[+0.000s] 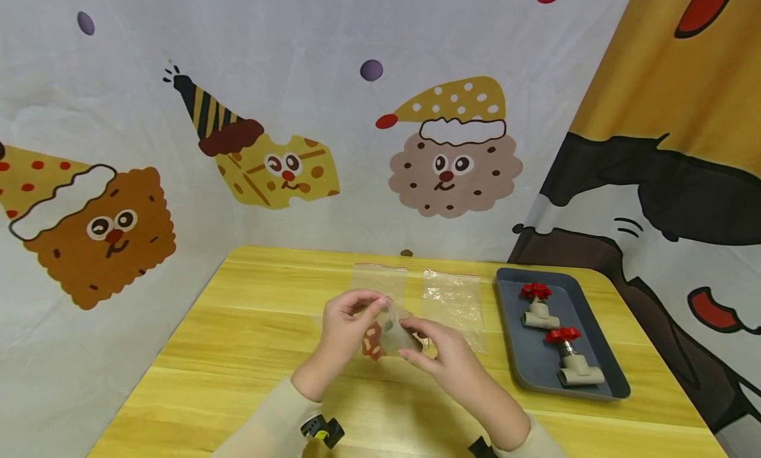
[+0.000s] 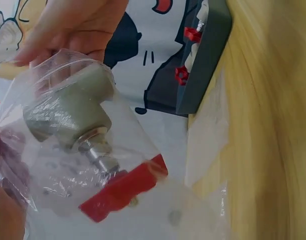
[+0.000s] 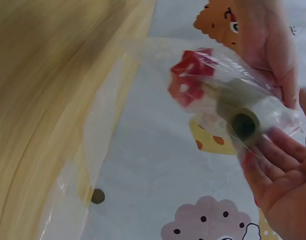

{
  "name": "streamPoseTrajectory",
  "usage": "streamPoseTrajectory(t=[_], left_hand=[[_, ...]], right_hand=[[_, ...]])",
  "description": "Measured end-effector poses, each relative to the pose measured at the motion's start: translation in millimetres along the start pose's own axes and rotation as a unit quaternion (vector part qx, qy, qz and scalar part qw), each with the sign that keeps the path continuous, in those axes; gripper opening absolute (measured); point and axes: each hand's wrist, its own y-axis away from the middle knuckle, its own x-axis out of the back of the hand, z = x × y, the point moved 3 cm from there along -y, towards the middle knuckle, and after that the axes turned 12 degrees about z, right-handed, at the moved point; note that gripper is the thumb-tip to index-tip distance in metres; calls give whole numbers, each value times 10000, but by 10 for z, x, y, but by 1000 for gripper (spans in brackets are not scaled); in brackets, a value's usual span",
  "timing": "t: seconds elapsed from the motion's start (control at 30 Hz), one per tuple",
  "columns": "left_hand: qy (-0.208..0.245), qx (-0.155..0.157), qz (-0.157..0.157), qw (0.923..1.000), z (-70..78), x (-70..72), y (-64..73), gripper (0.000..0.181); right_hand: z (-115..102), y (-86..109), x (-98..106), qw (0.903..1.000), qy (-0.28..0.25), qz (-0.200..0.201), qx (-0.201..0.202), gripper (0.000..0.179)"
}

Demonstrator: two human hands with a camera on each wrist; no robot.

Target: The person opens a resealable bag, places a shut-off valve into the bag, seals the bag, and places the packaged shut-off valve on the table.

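A clear plastic bag (image 1: 392, 327) hangs between my hands over the table, with a beige tee-bodied valve (image 2: 78, 107) inside it. The valve's red handwheel (image 3: 189, 77) points down, and its pipe body sits near the top of the bag. My left hand (image 1: 351, 322) pinches the upper edge of the bag between thumb and fingers. With thumb and fingers around its right side, my right hand (image 1: 442, 352) holds the bag near the valve body. The film covers part of the right fingers (image 3: 280, 152).
Two flat clear zip bags lie behind my hands: one to the left (image 1: 380, 277), one to the right (image 1: 453, 299). A grey tray (image 1: 523, 372) on the right holds two more red-wheeled valves, one farther back (image 1: 540, 312) and one nearer (image 1: 579, 369). A printed cloth (image 1: 309, 35) hangs behind the table.
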Motion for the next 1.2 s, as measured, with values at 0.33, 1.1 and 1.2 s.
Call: streamPoseTrajectory(t=[0.33,1.1,1.2], left_hand=[[205,41,-75,9998,2,-17,-7,5],[452,327,108,9984,-283,57,-22,7],[702,329,80,9970,-274,81,-28,7]], right_hand=[[111,26,3,9759,1145,1127,1479,48],[380,55,120,9915,-25,1207,489,14],[373,39,178,9873,-305,1418,643,17]])
